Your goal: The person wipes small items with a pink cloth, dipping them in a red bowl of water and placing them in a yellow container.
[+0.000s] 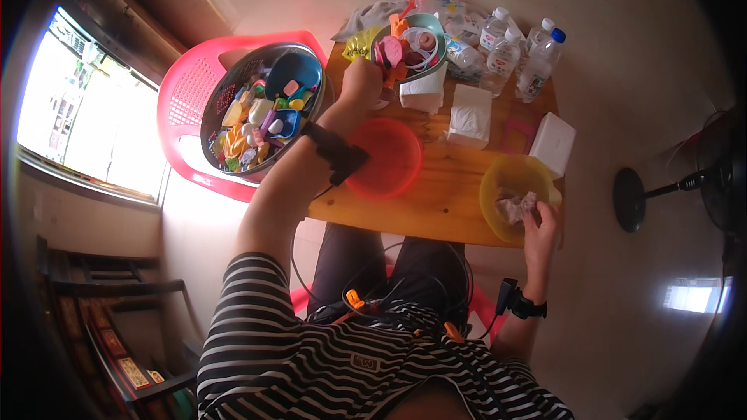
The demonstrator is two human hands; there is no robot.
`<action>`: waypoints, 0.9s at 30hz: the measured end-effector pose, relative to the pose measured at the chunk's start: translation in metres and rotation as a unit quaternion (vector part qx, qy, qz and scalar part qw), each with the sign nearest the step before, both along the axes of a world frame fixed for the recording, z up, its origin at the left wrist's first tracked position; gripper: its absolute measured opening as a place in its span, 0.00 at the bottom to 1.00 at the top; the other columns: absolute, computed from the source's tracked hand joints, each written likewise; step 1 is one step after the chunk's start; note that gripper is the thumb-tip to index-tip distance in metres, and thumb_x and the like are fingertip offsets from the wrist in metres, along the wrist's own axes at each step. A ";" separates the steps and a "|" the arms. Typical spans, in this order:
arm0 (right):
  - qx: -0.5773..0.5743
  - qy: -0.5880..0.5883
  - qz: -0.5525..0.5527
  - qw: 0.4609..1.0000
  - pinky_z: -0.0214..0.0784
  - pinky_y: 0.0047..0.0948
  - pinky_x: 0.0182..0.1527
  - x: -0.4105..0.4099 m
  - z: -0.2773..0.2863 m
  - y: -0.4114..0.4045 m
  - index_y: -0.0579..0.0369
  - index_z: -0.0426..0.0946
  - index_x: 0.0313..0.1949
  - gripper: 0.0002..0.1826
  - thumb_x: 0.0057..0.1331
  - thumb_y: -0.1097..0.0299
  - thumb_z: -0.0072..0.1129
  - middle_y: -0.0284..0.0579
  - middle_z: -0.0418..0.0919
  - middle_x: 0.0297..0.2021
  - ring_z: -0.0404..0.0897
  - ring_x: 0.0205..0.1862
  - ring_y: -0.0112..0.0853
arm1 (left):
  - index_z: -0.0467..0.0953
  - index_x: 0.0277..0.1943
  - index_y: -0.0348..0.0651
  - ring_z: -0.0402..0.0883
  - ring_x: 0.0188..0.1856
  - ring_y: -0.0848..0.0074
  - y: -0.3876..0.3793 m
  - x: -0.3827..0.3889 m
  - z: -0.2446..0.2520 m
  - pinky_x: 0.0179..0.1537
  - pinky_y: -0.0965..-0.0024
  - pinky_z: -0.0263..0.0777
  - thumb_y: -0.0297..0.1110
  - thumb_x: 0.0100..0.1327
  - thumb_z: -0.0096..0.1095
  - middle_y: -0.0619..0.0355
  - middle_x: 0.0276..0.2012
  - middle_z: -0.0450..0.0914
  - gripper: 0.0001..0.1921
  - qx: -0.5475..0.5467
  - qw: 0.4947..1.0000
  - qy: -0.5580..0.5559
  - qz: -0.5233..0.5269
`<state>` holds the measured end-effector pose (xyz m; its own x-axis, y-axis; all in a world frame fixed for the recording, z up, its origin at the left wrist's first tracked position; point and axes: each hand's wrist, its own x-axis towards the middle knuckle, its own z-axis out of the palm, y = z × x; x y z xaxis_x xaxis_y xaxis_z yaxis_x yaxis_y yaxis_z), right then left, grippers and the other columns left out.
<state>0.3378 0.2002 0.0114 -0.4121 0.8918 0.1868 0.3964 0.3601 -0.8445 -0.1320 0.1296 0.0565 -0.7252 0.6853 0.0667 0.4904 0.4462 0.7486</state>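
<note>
My left hand [362,80] is curled at the near left side of a green bowl [442,49]. Pink and orange toy pieces [390,51] and a clear looped tube [429,35] are in the bowl. My fingers are hidden, so whether they grip the rim or a toy cannot be told. On the right, my right hand [540,226] pinches a crumpled whitish cloth-like piece [516,207] inside a translucent yellow bowl [493,178]. A round red plastic dish [388,157] lies on the wooden table [446,186] between my forearms.
Left of the table, a metal colander [210,149] of mixed toys rests on a pink plastic chair [187,99]. White packs [470,116] and a white box [552,143] stand behind the yellow bowl. Several plastic bottles [503,64] fill the far right corner. Cables [388,280] cross my lap.
</note>
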 end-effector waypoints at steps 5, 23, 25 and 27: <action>0.020 -0.042 -0.007 0.999 0.72 0.34 0.51 0.000 -0.001 -0.002 0.65 0.75 0.47 0.12 0.65 0.77 0.62 0.49 0.76 0.43 0.79 0.46 0.41 | 0.83 0.26 0.36 0.84 0.24 0.62 -0.043 0.041 0.079 0.27 0.66 0.75 0.30 0.60 0.60 0.48 0.20 0.81 0.10 0.134 0.963 -0.231 0.037; 0.003 0.076 -0.046 0.996 0.69 0.23 0.43 0.004 0.002 0.007 0.64 0.76 0.46 0.10 0.68 0.73 0.63 0.36 0.77 0.37 0.75 0.37 0.22 | 0.82 0.35 0.32 0.84 0.40 0.55 -0.167 0.066 -0.043 0.41 0.63 0.79 0.32 0.52 0.69 0.46 0.34 0.79 0.11 -0.180 0.975 0.110 -0.064; 0.002 0.061 -0.050 0.997 0.70 0.24 0.44 0.014 0.000 0.012 0.65 0.73 0.49 0.13 0.67 0.76 0.63 0.38 0.77 0.40 0.76 0.41 0.23 | 0.75 0.42 0.31 0.85 0.32 0.57 -0.161 0.083 -0.040 0.30 0.61 0.78 0.34 0.63 0.57 0.43 0.32 0.81 0.13 -0.172 0.984 0.036 -0.008; -0.048 0.091 -0.046 0.994 0.70 0.23 0.44 0.012 0.014 0.008 0.64 0.72 0.50 0.14 0.67 0.76 0.63 0.38 0.76 0.41 0.75 0.41 0.23 | 0.69 0.49 0.30 0.86 0.24 0.58 -0.159 0.092 -0.038 0.18 0.59 0.77 0.36 0.73 0.45 0.42 0.30 0.83 0.15 -0.146 0.988 -0.032 0.047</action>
